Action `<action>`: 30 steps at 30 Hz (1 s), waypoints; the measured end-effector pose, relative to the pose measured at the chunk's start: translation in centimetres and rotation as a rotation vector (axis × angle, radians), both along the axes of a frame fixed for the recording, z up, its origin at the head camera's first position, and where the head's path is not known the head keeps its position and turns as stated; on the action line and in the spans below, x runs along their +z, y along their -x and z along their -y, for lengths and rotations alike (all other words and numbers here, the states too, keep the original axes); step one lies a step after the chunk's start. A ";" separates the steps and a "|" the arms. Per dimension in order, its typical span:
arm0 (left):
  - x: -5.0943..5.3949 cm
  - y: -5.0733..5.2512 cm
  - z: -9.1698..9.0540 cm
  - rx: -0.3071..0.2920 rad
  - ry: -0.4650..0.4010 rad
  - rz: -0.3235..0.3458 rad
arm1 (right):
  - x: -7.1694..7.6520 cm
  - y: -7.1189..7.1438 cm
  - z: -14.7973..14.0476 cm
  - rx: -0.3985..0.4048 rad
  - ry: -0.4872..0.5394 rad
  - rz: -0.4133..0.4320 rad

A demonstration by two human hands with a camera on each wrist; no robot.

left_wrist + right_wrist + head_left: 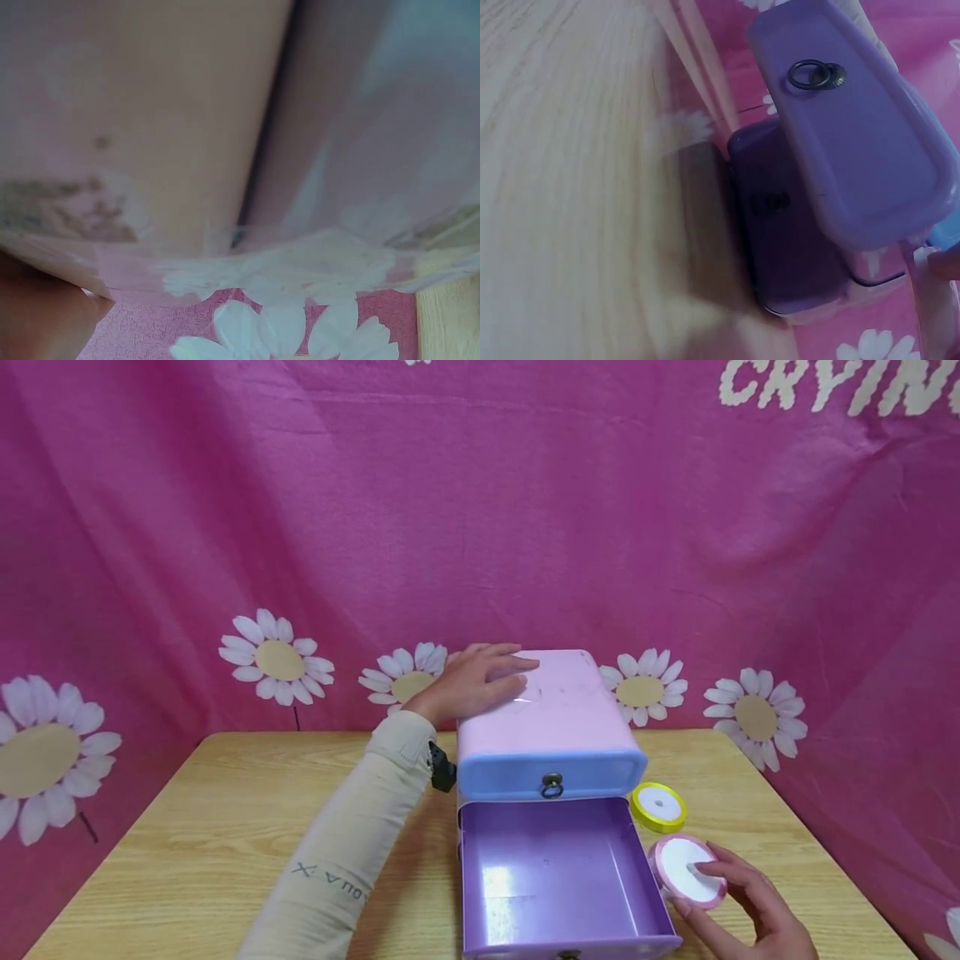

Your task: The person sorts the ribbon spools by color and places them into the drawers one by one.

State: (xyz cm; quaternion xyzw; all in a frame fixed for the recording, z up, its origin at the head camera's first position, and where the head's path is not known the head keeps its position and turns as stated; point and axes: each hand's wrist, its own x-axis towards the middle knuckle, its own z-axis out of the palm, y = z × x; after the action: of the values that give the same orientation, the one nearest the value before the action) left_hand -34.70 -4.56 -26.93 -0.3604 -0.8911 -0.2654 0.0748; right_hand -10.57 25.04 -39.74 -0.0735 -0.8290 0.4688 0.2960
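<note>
A small drawer cabinet (pixel 540 710) with a pink top stands on the table. On that top rests my left hand (pixel 480 681), its fingers fairly straight. Below the blue top drawer (pixel 502 777), a purple drawer (pixel 555 868) is pulled out, and its inside is bare. Right of this drawer, my right hand (pixel 750 902) pinches a ribbon spool (pixel 686 881) with a pink rim and white face. A yellow-rimmed ribbon spool (pixel 658 806) lies behind it, beside the cabinet. The right wrist view shows the pulled-out drawer's front with a ring pull (pixel 810 75).
Under the pulled-out drawer, another purple drawer (pixel 802 232) sits closed in the cabinet. The wooden table (pixel 262 827) spreads out on both sides. A magenta cloth (pixel 450 527) with white daisies hangs behind and at the sides. In the left wrist view, the cabinet surface is close and blurred.
</note>
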 end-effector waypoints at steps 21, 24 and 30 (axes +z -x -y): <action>0.0 0.0 0.2 0.007 -0.003 -0.004 | 4.3 0.7 2.3 0.413 -0.078 -0.073; 0.0 0.0 0.2 0.002 -0.004 -0.019 | 4.5 1.0 2.9 0.457 -0.085 -0.058; 0.1 0.0 0.1 -0.006 0.005 -0.022 | 4.5 1.6 3.8 0.496 -0.093 -0.013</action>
State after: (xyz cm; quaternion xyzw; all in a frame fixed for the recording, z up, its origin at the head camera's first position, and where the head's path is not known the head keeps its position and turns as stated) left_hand -34.73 -4.69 -26.84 -0.3662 -0.8898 -0.2593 0.0826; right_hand -12.17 21.22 -35.28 0.1489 -0.8403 0.4890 0.1804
